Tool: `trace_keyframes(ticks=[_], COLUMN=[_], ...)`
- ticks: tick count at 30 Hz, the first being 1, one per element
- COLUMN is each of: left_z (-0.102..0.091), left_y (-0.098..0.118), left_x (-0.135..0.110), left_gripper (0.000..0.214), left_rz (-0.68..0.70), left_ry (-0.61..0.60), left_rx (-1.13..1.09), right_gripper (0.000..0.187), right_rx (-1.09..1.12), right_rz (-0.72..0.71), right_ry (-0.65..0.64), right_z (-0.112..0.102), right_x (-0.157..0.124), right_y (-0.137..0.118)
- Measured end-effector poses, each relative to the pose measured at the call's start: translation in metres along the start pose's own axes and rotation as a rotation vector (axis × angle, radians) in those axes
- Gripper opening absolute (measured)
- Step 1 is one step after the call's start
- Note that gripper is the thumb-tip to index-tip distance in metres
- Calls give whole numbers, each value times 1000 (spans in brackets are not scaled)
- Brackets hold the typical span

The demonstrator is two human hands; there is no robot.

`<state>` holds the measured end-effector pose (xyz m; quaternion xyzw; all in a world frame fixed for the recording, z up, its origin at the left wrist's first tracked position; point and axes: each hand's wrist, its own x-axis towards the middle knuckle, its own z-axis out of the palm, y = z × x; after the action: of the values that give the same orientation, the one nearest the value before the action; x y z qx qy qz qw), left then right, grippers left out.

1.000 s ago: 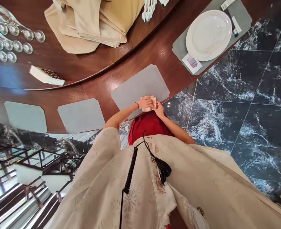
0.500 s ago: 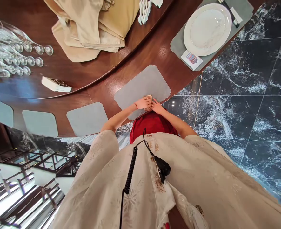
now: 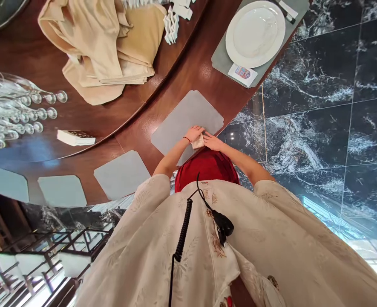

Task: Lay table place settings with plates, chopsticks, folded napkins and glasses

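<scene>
A small folded beige cloth napkin [image 3: 198, 142] lies at the near edge of a grey placemat [image 3: 178, 121]. My left hand [image 3: 194, 133], with a thin red band at the wrist, rests along the napkin's far edge with its fingers stretched to the right. On the other side, my right hand [image 3: 213, 142] has its fingers extended and slightly apart, their tips at the napkin's right edge. The undersides of both hands are hidden.
Beige cloths [image 3: 108, 55] lie piled on the raised round centre, near stemmed glasses [image 3: 22, 113] and a white stack [image 3: 76, 137]. A white plate [image 3: 255, 34] sits on another placemat, by a printed card [image 3: 242, 74]. More placemats [image 3: 121, 175] line the table's left.
My left hand has shifted from across the napkin to its far edge, leaving more of the cloth showing. The right fingers have straightened. The view has turned slightly.
</scene>
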<state>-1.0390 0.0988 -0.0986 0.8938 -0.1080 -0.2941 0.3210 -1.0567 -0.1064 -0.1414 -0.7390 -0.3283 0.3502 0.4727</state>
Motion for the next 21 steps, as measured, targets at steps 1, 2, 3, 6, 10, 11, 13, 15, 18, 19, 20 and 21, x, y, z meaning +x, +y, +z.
trace_keyframes(ticks=[1, 2, 3, 6, 10, 11, 13, 15, 18, 19, 20, 21], left_z=[1, 2, 3, 8, 27, 34, 49, 62, 62, 56, 47, 35], left_y=[-2, -3, -5, -7, 7, 13, 27, 39, 50, 51, 51, 52], left_x=[1, 0, 0, -6, -21, -27, -39, -51, -63, -65, -65, -63], left_gripper=[25, 26, 26, 26, 30, 32, 38, 41, 38, 38, 41, 44], left_rz=[-31, -62, -95, -210, -372, -399, -438, -465, -450, -418, -366, -295], left_ry=[34, 71, 112, 223, 307, 313, 297, 260, 168, 141, 119, 106], left_rx=[-6, -13, -22, -86, -170, -190, -242, -300, -421, -471, -514, -538], right_gripper=[43, 41, 38, 27, 30, 32, 34, 37, 37, 33, 28, 23], right_rx=[-46, -83, -106, -15, 563, 708, 902, 991, 1079, 1121, 1167, 1209], right_rz=[7, 34, 85, 384, 766, 792, 802, 814, 828, 813, 787, 758], right_ry=[10, 45, 110, 395, 622, 659, 738, 775, 705, 659, 608, 560], right_z=[-3, -5, -3, 15, 53, 60, 68, 65, 37, 22, 6, -11], right_x=[-13, -27, -41, -66, -50, -43, -34, -34, -49, -55, -61, -65], right_y=[1, 1, 2, 0, -11, -16, -24, -31, -34, -33, -32, -30])
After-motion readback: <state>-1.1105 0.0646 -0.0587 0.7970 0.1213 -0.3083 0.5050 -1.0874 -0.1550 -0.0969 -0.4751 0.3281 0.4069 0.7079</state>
